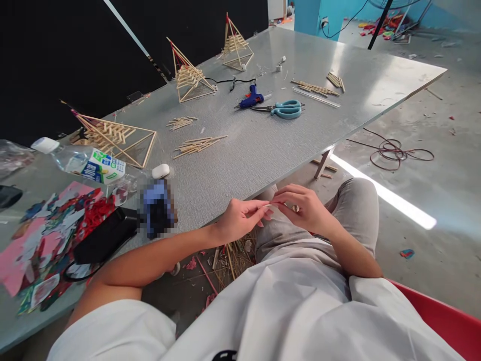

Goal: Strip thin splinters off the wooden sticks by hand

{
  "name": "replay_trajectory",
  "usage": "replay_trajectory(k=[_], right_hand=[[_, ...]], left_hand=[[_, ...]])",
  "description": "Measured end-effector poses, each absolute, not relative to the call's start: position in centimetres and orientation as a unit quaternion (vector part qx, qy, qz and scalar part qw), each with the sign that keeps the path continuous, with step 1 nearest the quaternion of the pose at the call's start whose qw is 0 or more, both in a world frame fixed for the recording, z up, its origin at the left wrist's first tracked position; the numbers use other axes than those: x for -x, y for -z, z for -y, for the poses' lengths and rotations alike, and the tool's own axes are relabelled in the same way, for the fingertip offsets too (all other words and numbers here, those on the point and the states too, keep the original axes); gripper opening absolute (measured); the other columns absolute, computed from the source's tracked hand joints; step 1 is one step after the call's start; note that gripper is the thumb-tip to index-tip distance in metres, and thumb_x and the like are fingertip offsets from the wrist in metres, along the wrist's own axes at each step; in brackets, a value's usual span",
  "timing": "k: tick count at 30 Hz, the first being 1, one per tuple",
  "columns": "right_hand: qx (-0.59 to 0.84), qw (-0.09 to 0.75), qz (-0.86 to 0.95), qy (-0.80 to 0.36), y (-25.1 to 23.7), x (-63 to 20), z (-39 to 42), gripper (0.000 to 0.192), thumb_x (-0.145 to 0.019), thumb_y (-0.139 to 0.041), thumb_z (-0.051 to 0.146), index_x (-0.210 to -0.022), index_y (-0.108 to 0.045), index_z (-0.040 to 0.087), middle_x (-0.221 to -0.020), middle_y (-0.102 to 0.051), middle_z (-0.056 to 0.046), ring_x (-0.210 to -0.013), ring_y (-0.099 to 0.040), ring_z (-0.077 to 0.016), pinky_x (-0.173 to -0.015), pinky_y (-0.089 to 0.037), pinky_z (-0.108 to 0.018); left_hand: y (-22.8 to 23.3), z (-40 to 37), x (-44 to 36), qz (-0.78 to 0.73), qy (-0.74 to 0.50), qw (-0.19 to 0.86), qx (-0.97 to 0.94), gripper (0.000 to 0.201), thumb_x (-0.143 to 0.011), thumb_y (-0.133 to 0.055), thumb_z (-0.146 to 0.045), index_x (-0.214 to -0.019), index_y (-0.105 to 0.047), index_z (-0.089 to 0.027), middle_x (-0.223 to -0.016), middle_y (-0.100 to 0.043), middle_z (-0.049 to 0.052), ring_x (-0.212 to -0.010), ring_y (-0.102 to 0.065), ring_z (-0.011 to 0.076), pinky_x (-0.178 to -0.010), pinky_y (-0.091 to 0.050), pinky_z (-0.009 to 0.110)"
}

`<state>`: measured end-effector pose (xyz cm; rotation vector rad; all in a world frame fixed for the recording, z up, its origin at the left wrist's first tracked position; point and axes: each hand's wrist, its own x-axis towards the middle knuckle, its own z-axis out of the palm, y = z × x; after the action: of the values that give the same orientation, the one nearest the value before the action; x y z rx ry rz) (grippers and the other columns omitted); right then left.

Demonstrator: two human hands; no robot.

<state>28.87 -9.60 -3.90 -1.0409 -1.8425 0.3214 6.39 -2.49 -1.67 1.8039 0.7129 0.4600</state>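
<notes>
Over my lap, just off the table edge, my left hand and my right hand meet fingertip to fingertip. Both are closed in a pinch. A tiny pale sliver shows between the fingertips, too small to name. On the table nearby lie a bundle of thin wooden sticks and a smaller pile of short sticks. Farther off are blue-handled scissors and a blue glue gun. Three pyramid frames made of sticks stand along the far side, among them the middle frame.
At left are a plastic bottle, a white case, a black pouch and colourful scraps. More sticks lie at the back right. A cable coils on the floor; a red chair is beneath me.
</notes>
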Motion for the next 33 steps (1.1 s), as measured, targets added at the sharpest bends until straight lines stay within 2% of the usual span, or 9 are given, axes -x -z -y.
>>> replay_trajectory(k=[3,9,13,16,18,22,25,33], right_hand=[[0.436,0.481,0.738,-0.188,3.6,-29.2,9.7,0.018,-0.108,-0.06,0.022,-0.103,-0.077,0.021,-0.099,-0.081,-0.009,-0.088,-0.076,-0.0184,-0.08,-0.061,-0.03],[0.555,0.432,0.706,-0.084,4.2,-32.4,9.4,0.016,-0.106,-0.058,0.022,-0.102,-0.074,0.019,-0.1,-0.081,-0.011,-0.086,-0.074,-0.0216,-0.079,-0.056,-0.032],[0.547,0.426,0.709,-0.129,3.3,-33.2,10.0,0.021,-0.112,-0.054,0.032,-0.111,-0.07,0.019,-0.093,-0.08,-0.007,-0.072,-0.067,-0.016,-0.068,-0.049,-0.027],[0.489,0.357,0.778,-0.169,3.0,-32.4,10.1,0.035,-0.116,-0.049,0.036,-0.093,-0.068,0.019,-0.072,-0.07,-0.002,-0.06,-0.055,-0.0131,-0.061,-0.041,-0.026],[0.463,0.34,0.8,-0.175,3.1,-31.9,10.0,0.04,-0.116,-0.048,0.036,-0.086,-0.068,0.019,-0.066,-0.064,0.0,-0.057,-0.051,-0.0125,-0.059,-0.038,-0.027],[0.42,0.346,0.816,-0.195,3.6,-31.2,9.7,0.03,-0.115,-0.054,0.037,-0.101,-0.074,0.018,-0.077,-0.072,-0.003,-0.066,-0.06,-0.0134,-0.066,-0.044,-0.026],[0.402,0.333,0.824,-0.22,3.6,-31.1,9.7,0.03,-0.115,-0.053,0.034,-0.104,-0.075,0.017,-0.078,-0.074,-0.003,-0.065,-0.061,-0.0133,-0.066,-0.045,-0.026],[0.411,0.273,0.824,-0.276,3.1,-32.7,10.7,0.028,-0.112,-0.049,0.021,-0.116,-0.077,0.018,-0.087,-0.08,-0.005,-0.069,-0.069,-0.0141,-0.067,-0.048,-0.026]], left_hand=[[1.8,2.5,-6.2,-0.294,-0.206,0.515,-0.778,0.037,-0.104,-0.069,-0.044,-0.118,-0.085,-0.013,-0.102,-0.088,0.011,-0.088,-0.085,0.0226,-0.07,-0.072,0.028],[1.7,2.6,-5.9,-0.268,-0.223,0.492,-0.798,0.033,-0.106,-0.066,-0.034,-0.123,-0.084,-0.011,-0.102,-0.088,0.012,-0.084,-0.085,0.02,-0.07,-0.071,0.025],[1.8,2.7,-6.0,-0.266,-0.226,0.491,-0.798,0.032,-0.107,-0.065,-0.035,-0.121,-0.084,-0.012,-0.098,-0.088,0.01,-0.081,-0.084,0.0182,-0.067,-0.07,0.023],[1.6,2.5,-6.2,-0.268,-0.23,0.497,-0.792,0.033,-0.108,-0.063,-0.035,-0.122,-0.083,-0.012,-0.1,-0.087,0.01,-0.083,-0.084,0.0182,-0.067,-0.069,0.023],[1.4,2.4,-6.3,-0.266,-0.225,0.487,-0.801,0.032,-0.107,-0.064,-0.034,-0.12,-0.083,-0.013,-0.102,-0.087,0.011,-0.086,-0.083,0.0184,-0.068,-0.067,0.023],[1.2,2.2,-6.4,-0.255,-0.172,0.458,-0.834,0.026,-0.103,-0.067,-0.031,-0.108,-0.085,-0.013,-0.092,-0.085,0.007,-0.072,-0.074,0.0139,-0.064,-0.059,0.02],[1.6,2.1,-6.3,-0.259,-0.129,0.489,-0.823,0.028,-0.104,-0.065,-0.032,-0.104,-0.085,-0.012,-0.085,-0.084,0.006,-0.06,-0.066,0.0106,-0.056,-0.052,0.019],[2.3,1.6,-6.2,-0.159,-0.122,0.43,-0.88,0.031,-0.105,-0.061,-0.026,-0.118,-0.083,-0.009,-0.07,-0.075,0.002,-0.057,-0.055,0.0101,-0.054,-0.041,0.021]])
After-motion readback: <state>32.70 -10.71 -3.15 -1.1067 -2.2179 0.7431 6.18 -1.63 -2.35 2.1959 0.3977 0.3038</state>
